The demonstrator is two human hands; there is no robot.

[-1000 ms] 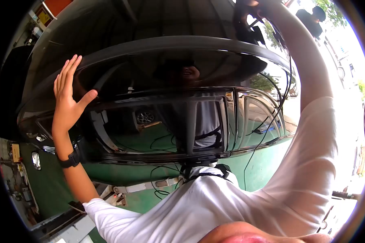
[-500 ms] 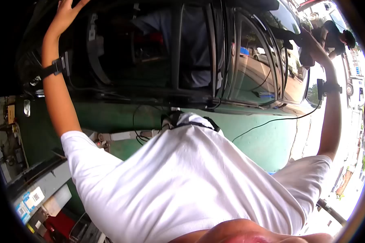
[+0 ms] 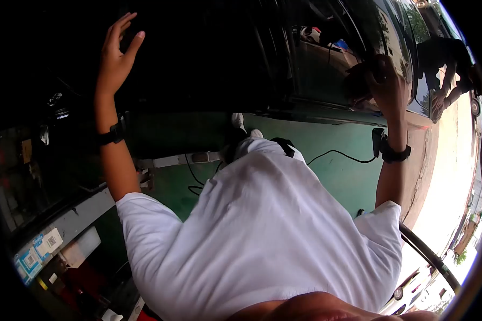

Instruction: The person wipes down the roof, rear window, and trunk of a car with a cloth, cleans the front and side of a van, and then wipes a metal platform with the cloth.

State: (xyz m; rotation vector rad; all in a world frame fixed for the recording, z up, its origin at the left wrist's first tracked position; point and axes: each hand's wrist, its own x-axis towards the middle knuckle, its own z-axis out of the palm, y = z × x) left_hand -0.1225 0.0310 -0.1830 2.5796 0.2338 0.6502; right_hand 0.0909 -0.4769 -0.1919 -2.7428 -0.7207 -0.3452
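Observation:
In the head view my left hand is raised near a dark, shadowed car surface. Its fingers and thumb are apart with nothing held, and I cannot tell whether it touches the car. My right hand is at the side of the black car, by a glossy window that reflects it. Its fingers are bent over something dark whose kind shadow and reflection hide. A black band is on each wrist. From near the right wristband a thin black cable droops toward my body.
A person in dark clothing leans in at the far right with hands low. The green floor lies below me. A grey bench with QR-code stickers stands at lower left. Beyond the floor is a bright street.
My left hand has come lower and toward the middle. My right hand has moved left along the car and slightly down. The view has shifted and the car looks darker.

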